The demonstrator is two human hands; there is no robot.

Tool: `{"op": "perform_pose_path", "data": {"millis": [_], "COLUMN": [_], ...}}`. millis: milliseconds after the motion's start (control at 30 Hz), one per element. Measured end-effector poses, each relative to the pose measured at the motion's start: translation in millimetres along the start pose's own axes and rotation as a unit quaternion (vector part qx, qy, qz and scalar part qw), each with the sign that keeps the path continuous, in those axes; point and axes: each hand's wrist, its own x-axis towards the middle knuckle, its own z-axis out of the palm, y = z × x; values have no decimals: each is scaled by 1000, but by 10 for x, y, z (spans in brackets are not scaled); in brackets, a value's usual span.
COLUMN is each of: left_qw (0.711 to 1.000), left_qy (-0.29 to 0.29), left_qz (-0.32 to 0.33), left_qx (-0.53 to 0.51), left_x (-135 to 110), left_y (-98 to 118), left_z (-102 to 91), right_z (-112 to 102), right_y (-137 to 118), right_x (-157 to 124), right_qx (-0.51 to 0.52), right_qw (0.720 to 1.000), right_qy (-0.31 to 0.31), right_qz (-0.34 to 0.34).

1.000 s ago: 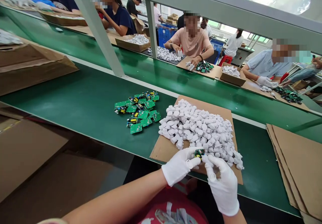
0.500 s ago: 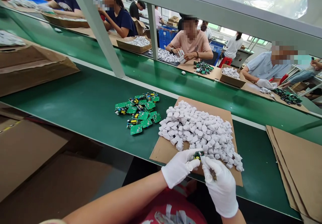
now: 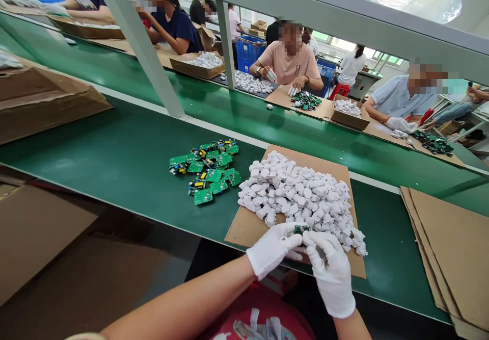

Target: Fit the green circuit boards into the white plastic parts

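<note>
My left hand [image 3: 274,244], in a white glove, pinches a small green circuit board [image 3: 301,229] between thumb and fingers. From the other side my right hand [image 3: 331,268], gloved too, closes its fingertips on the board's right edge. Whether a small white part sits under those fingertips is hidden. Both hands are at the near edge of a cardboard sheet [image 3: 244,227]. Just beyond them a big heap of small white wrapped pieces [image 3: 301,192] covers most of that sheet. Left of it lies a loose pile of green circuit boards [image 3: 214,174] with yellow and black components.
A slanted grey post [image 3: 141,49] rises from the green bench [image 3: 114,141]. Flat cardboard sheets [image 3: 454,248] lie at the right, and a cardboard box [image 3: 49,100] at the left. Across the belt, several people work at similar piles, one in a pink shirt [image 3: 294,62].
The board has turned in my fingers, so its green face shows rather than the yellow component. My right hand has moved slightly up and left. Across the bench, the pink-shirted person's hands have separated.
</note>
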Motion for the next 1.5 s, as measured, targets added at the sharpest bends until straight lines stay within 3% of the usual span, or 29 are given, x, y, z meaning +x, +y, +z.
{"op": "perform_pose_path", "data": {"millis": [100, 233, 367, 467, 533, 667, 767, 967, 1133, 1233, 1367, 1500], "left_qw": [1000, 998, 999, 998, 999, 999, 1000, 1000, 999, 998, 998, 992], "left_qy": [12, 41, 21, 51, 39, -24, -24, -5, -43, -39, -31, -69], "left_qz": [-10, 41, 18, 14, 17, 5, 14, 1, 9, 32, 23, 54], "left_qx": [14, 30, 30, 33, 26, -20, -6, 25, 25, 36, 58, 87], "left_x": [15, 63, 72, 58, 51, 38, 20, -6, -15, -37, -73, -114], "left_y": [-27, -104, -124, -94, -70, -31, -23, -55, -7, 38, 73, 79], "left_z": [33, 75, 81, 84, 96, 122, 118, 35, 56, 89, 100, 89], "right_z": [47, 79, 43, 51, 84, 142, 148, 86, 133, 158, 110, 106], "right_y": [8, 2, 18, 55, 62, 7, -26, 60, 37, -6, -33, -67], "right_x": [-11, -24, -49, -98, -117, -79, -39, -48, -54, -37, -1, 34], "right_qx": [-45, -96, 15, 102, 123, 152, 163, 255, 92, 106, 267, 236], "right_qw": [997, 994, 999, 987, 979, 963, 952, 946, 986, 982, 942, 938], "right_qy": [30, 31, -18, 8, 8, -62, -65, -97, 4, 3, -68, -82], "right_qz": [-51, -47, 22, 123, 163, 215, 250, 176, 139, 159, 192, 241]}}
